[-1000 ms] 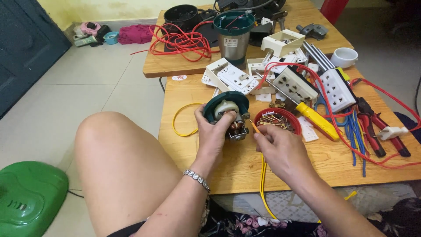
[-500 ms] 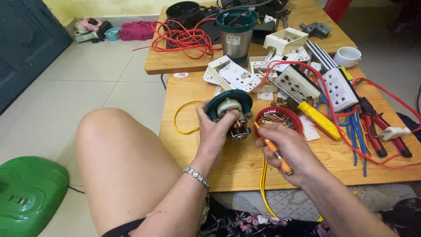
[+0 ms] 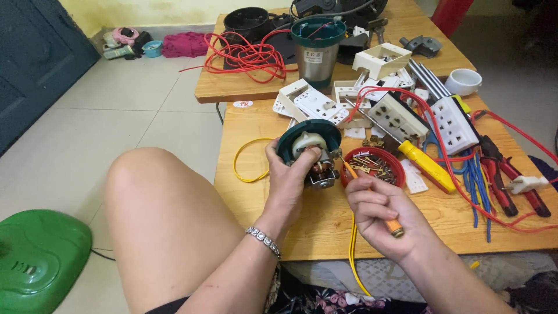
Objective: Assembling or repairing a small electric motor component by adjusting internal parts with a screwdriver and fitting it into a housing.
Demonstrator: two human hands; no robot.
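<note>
**Motor in one hand, screwdriver in the other**

The left hand [image 3: 289, 174] grips a small electric motor [image 3: 312, 152] with a dark green round housing, holding it just above the wooden bench [image 3: 325, 224], fingers wrapped around its body and thumb up on the pale plastic top. The right hand [image 3: 381, 215] is clenched around a small orange-handled screwdriver [image 3: 372, 197], its tip aimed at the motor's metal side, right by the copper windings. Whether the tip touches the metal is hard to tell. Just behind the screwdriver sits a red dish of screws [image 3: 373, 167] on the bench. A yellow wire [image 3: 247, 163] loops beside the motor, to its left, and another yellow strand hangs off the bench edge below the right hand. Farther right lie a yellow-handled screwdriver [image 3: 426, 167], white power strips [image 3: 454, 123] and red pliers [image 3: 507, 177]. A bare knee [image 3: 151, 192] rises at the left.
</note>
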